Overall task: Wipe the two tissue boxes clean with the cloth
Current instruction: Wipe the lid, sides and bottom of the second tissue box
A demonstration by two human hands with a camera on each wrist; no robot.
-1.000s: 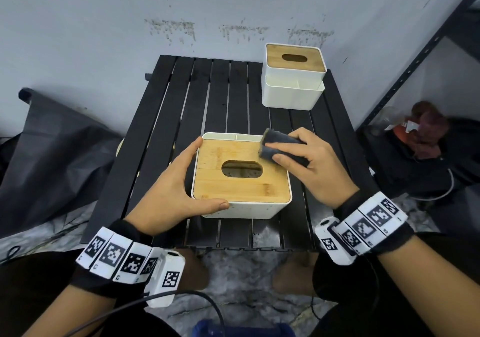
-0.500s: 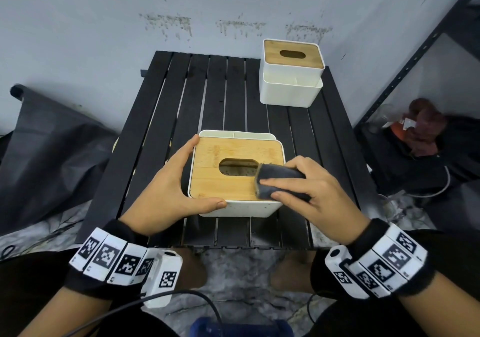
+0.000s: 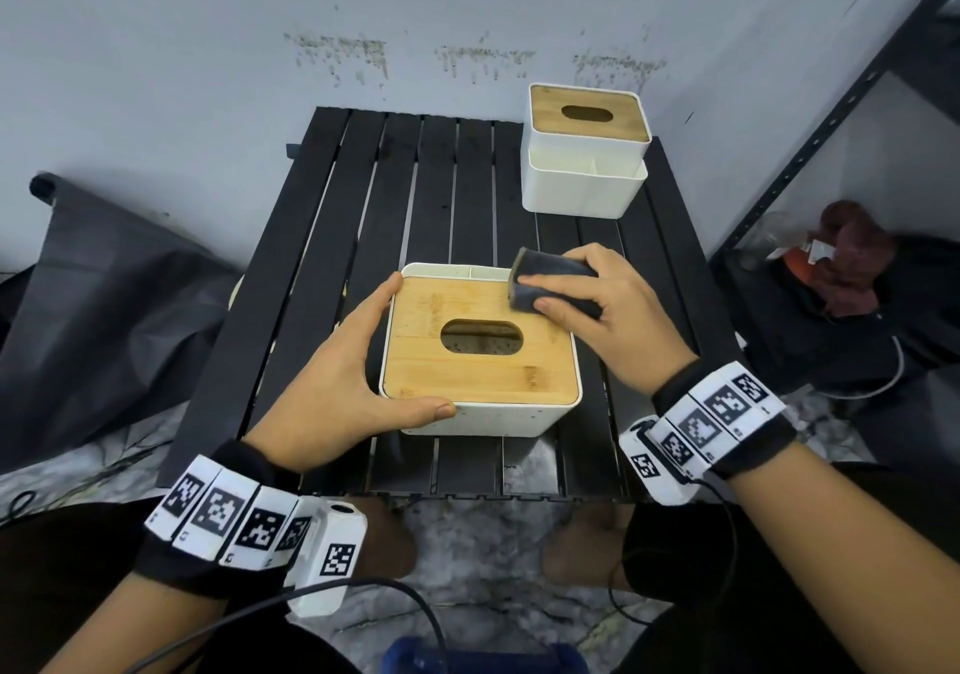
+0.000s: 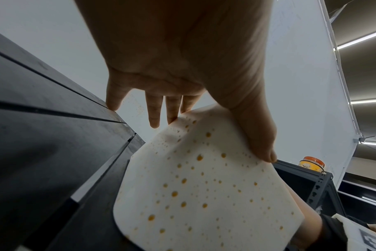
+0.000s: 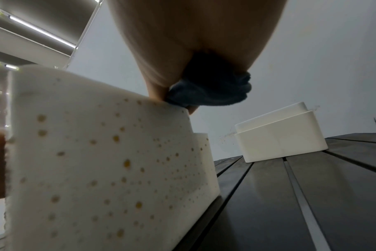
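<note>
Hands: right hand (image 3: 605, 310) grips cloth (image 3: 545, 286) on near tissue box (image 3: 478, 356); left hand (image 3: 337, 382) clasps box, fingers straight.

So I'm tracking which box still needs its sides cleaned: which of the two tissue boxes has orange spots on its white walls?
The near tissue box, held by the left hand: its walls are speckled orange. The far tissue box looks plain white.

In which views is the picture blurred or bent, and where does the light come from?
Head view: sharp centre, straight shelf post bowed by the wide lens. Left wrist view: near tissue box soft, its orange spots smeared; ceiling strip lights glare at right. Right wrist view: the same box and cloth blurred, far tissue box clearer; strip lights at upper left.
</note>
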